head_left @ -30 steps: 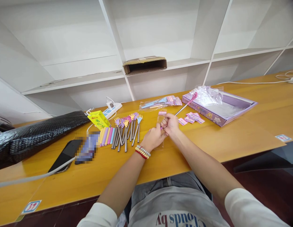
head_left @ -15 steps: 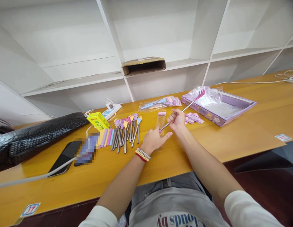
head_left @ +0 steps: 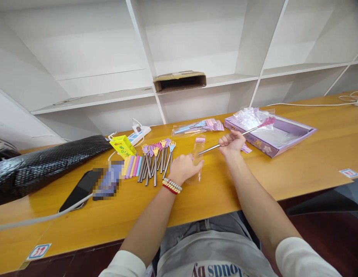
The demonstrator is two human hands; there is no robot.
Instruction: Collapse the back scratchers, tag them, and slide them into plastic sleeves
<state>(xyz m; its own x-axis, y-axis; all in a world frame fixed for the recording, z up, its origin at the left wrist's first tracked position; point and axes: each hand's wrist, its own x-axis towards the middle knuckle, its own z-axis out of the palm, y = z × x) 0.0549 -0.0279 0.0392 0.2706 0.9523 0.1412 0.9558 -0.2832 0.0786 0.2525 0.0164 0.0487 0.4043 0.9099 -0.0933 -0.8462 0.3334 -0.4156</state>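
Note:
My right hand [head_left: 232,143] is closed around the metal rod of a back scratcher [head_left: 209,149], whose pink claw head is blurred and points to the far right. The rod's near end is bare, a little right of my left hand [head_left: 183,168]. That hand is closed, with a bit of pink showing at its fingers, apparently a handle mostly hidden in it. A clear plastic bag [head_left: 199,148] with a pink header lies beside and partly under my left hand. To its left lie several back scratcher rods [head_left: 155,169] with coloured claw heads, and loose coloured handles [head_left: 132,166].
Bagged back scratchers [head_left: 196,127] lie at the back. A purple box [head_left: 267,148] holding clear bags stands right, pink cards [head_left: 246,148] beside it. At left are a yellow carton [head_left: 123,146], a power strip [head_left: 140,134], a phone [head_left: 81,188] and a black wrapped bundle [head_left: 52,165].
My right hand has moved right with the rod and claw head. The rod's near end has come away from the pink piece in my left hand.

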